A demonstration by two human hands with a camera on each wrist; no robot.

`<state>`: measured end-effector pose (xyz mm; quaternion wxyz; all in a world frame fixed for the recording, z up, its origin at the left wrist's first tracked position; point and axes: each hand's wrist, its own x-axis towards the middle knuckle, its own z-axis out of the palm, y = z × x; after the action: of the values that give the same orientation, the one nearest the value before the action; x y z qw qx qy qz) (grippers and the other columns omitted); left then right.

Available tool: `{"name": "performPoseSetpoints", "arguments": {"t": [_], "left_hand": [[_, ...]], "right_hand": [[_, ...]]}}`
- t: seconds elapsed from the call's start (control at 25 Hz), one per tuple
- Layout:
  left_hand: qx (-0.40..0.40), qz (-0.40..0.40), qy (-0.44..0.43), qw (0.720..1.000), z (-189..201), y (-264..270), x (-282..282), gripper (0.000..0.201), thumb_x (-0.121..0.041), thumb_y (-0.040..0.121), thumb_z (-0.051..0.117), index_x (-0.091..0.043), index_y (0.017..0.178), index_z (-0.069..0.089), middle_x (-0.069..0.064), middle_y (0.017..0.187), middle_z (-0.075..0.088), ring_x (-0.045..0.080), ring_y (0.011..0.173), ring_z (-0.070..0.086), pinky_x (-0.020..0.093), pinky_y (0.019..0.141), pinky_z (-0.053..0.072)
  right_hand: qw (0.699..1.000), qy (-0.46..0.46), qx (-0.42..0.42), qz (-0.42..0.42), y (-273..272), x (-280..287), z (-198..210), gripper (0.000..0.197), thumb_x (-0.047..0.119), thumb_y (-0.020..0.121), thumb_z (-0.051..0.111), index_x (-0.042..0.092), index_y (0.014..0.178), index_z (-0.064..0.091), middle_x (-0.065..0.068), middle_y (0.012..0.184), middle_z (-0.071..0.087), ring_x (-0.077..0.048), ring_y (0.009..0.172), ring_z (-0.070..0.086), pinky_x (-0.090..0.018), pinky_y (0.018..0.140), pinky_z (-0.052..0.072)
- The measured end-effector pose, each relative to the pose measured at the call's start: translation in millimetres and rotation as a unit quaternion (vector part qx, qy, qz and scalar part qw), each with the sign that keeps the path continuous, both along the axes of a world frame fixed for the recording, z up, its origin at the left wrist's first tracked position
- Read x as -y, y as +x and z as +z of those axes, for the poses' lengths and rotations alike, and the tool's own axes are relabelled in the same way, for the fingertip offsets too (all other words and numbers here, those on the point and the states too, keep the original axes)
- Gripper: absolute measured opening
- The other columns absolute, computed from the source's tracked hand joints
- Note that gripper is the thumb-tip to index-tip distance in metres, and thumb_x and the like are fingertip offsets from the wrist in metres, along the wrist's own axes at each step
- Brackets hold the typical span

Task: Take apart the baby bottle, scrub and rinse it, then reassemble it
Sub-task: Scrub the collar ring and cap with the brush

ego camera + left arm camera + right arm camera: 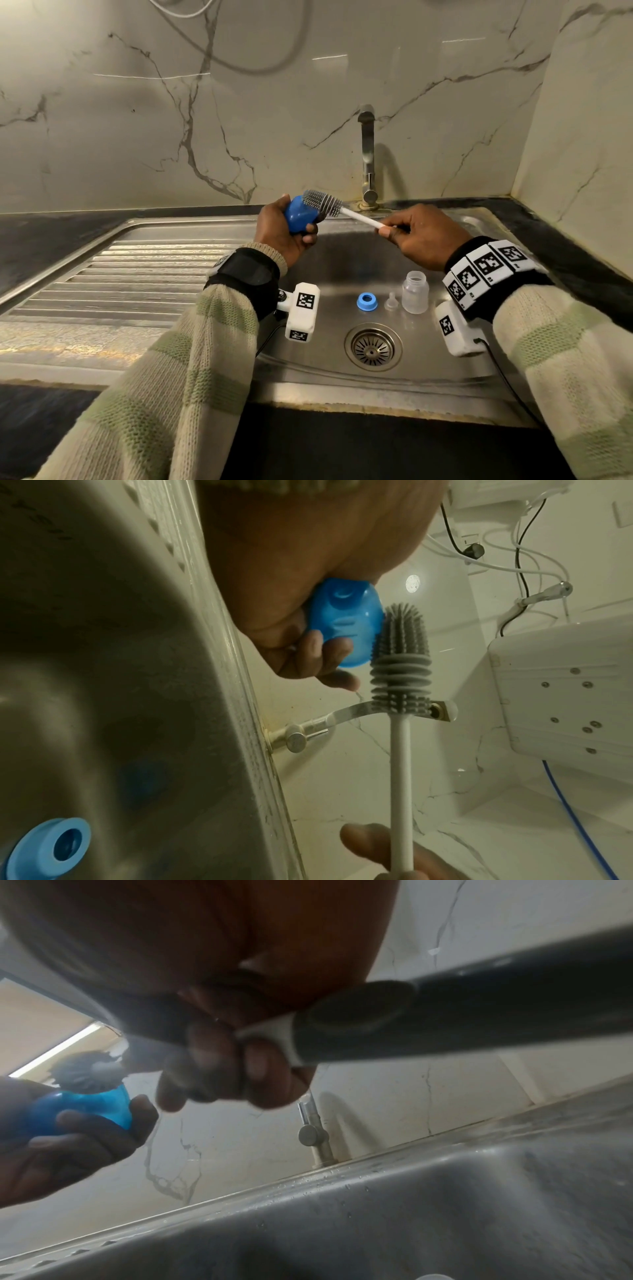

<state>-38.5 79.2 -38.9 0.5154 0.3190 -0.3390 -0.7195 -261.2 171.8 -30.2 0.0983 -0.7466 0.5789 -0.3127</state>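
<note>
The left hand has a closed grip round the blue cap, holding it up over the sink, while the right hand pinches the white handle of the brush near its end. The grey bristles lie against the outside of the cap, just at its rim. The rest of the bottle sits apart on the sink floor: the blue ring, the clear teat beside it, and the open bottle standing upright next to that, all short of the drain.

This looks like the scrubbing of the cap. To do it well, I'd say the left hand should turn the cap so its open mouth faces the bristles, then the brush can go inside and twist, not only stroke the shell. A grip nearer the brush head would give firmer pressure. The cap is smooth and likely slippery when wet, so the fingers should stay clear of the rim. The tap shows no water running.
</note>
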Motion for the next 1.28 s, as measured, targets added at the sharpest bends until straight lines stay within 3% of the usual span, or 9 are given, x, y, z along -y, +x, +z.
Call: {"name": "performPoseSetpoints", "arguments": {"t": [0.12,0.24,0.4,0.48,0.56,0.68,0.76,0.92,1.28], "left_hand": [[0.002,0.003,0.001,1.000,-1.2,1.9,0.8,0.034,-0.037,0.100,0.037,-0.006,0.102,0.050,0.011,0.075,0.058,0.015,0.051,0.044,0.023,0.043,0.032],[0.024,0.007,0.000,1.000,0.1,1.3,0.3,0.035,-0.038,0.100,0.037,-0.007,0.112,0.048,0.016,0.085,0.064,0.015,0.051,0.042,0.023,0.045,0.032],[0.207,0.035,-0.027,0.977,-11.1,-6.5,6.2,0.028,-0.034,0.097,0.044,-0.007,0.102,0.053,0.018,0.082,0.064,0.017,0.044,0.045,0.018,0.041,0.034],[0.408,0.025,-0.095,0.908,-25.9,-12.9,16.1,0.027,-0.029,0.094,0.051,-0.003,0.098,0.058,0.021,0.089,0.065,0.024,0.055,0.054,0.025,0.044,0.040],[0.573,0.006,-0.174,0.801,-43.7,-18.9,23.3,0.030,-0.030,0.090,0.064,-0.003,0.104,0.060,0.018,0.094,0.065,0.025,0.072,0.060,0.029,0.055,0.049],[0.693,-0.063,-0.226,0.681,-63.9,-27.8,25.6,0.034,-0.030,0.085,0.074,-0.012,0.112,0.064,0.005,0.100,0.065,0.021,0.096,0.063,0.029,0.086,0.052],[0.742,-0.112,-0.243,0.615,-74.8,-34.8,31.5,0.029,-0.024,0.084,0.071,-0.016,0.111,0.072,0.006,0.109,0.070,0.023,0.105,0.064,0.031,0.093,0.050],[0.787,-0.156,-0.241,0.546,-98.2,-53.4,53.4,0.040,-0.021,0.080,0.072,-0.020,0.120,0.070,0.006,0.116,0.069,0.026,0.109,0.064,0.032,0.093,0.052],[0.857,-0.206,-0.233,0.410,-137.2,-68.0,79.4,0.055,-0.032,0.072,0.083,-0.014,0.122,0.067,0.008,0.118,0.070,0.028,0.109,0.067,0.037,0.092,0.056]], "right_hand": [[0.999,0.038,-0.004,0.025,-1.1,-0.2,1.0,0.016,0.025,0.094,0.060,0.023,0.100,0.075,-0.004,0.068,0.065,-0.015,0.059,0.051,-0.027,0.056,0.040],[0.995,-0.040,-0.026,-0.093,-25.4,5.6,4.2,0.018,0.024,0.094,0.059,0.017,0.094,0.075,-0.005,0.066,0.062,-0.020,0.058,0.052,-0.024,0.051,0.036],[0.986,-0.038,-0.020,-0.162,-48.2,8.4,2.3,0.018,0.023,0.093,0.059,0.014,0.093,0.074,-0.004,0.065,0.059,-0.018,0.056,0.050,-0.022,0.050,0.031],[0.990,-0.006,-0.057,-0.132,-41.2,12.8,-4.1,0.018,0.025,0.091,0.061,0.014,0.091,0.075,-0.005,0.067,0.062,-0.021,0.060,0.053,-0.025,0.052,0.033],[0.990,0.007,-0.074,-0.117,-35.3,15.9,-7.1,0.018,0.026,0.089,0.063,0.014,0.091,0.076,-0.007,0.072,0.067,-0.023,0.065,0.057,-0.025,0.059,0.035],[0.992,0.034,-0.066,-0.106,-32.0,15.3,-9.9,0.019,0.026,0.090,0.062,0.012,0.085,0.074,-0.006,0.072,0.065,-0.023,0.069,0.057,-0.026,0.063,0.036],[0.993,0.050,-0.062,-0.092,-28.8,14.9,-12.2,0.018,0.026,0.091,0.061,0.014,0.087,0.074,-0.005,0.075,0.066,-0.022,0.073,0.059,-0.026,0.066,0.040],[0.994,0.061,-0.049,-0.080,-26.6,24.2,-19.6,0.018,0.026,0.091,0.062,0.016,0.096,0.076,-0.002,0.093,0.071,-0.018,0.082,0.061,-0.026,0.075,0.044],[0.991,0.073,-0.054,-0.097,-33.3,33.7,-26.8,0.017,0.029,0.089,0.064,0.018,0.094,0.076,-0.002,0.089,0.071,-0.019,0.081,0.063,-0.029,0.078,0.051]]}}
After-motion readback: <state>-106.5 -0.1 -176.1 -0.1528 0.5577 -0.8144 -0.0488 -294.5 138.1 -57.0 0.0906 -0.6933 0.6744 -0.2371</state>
